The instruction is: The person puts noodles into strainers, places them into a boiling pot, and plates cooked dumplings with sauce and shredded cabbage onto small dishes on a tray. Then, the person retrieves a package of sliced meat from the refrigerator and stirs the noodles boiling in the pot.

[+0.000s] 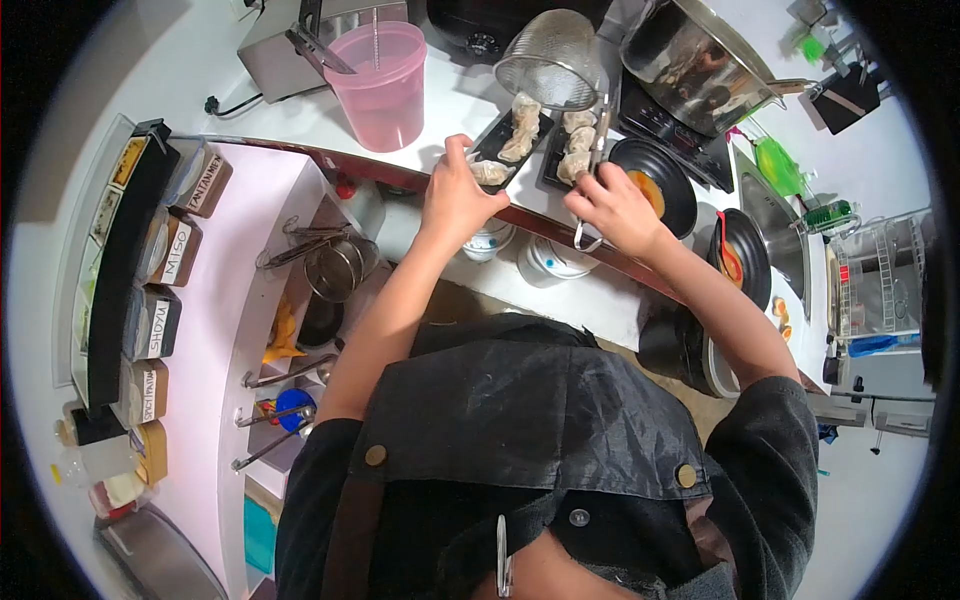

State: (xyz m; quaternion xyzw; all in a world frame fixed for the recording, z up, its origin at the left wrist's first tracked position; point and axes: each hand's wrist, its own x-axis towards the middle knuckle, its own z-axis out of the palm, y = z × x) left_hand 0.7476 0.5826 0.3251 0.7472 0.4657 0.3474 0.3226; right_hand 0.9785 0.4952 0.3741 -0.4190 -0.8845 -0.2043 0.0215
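Four handwritten labels (pixel 177 255), "TANTANMEN," "MISO," "SHOYU" and one starting "SPICY," mark brown-sided containers (pixel 178 268). The left hand (pixel 458 198), thumb and fingers parted, grips the near end of a black rectangular tray (pixel 542 128) of pale dumplings (pixel 522 125); the right hand (pixel 618 210) pinches silver metal tongs (pixel 588 241) at a second black dumpling tray (pixel 550 168).

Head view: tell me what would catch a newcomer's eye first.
Probably the pink bucket on the white counter, at upper left. Next, the pale dumplings on two black trays, by the left hand and right hand. Then the large steel pot at upper right.
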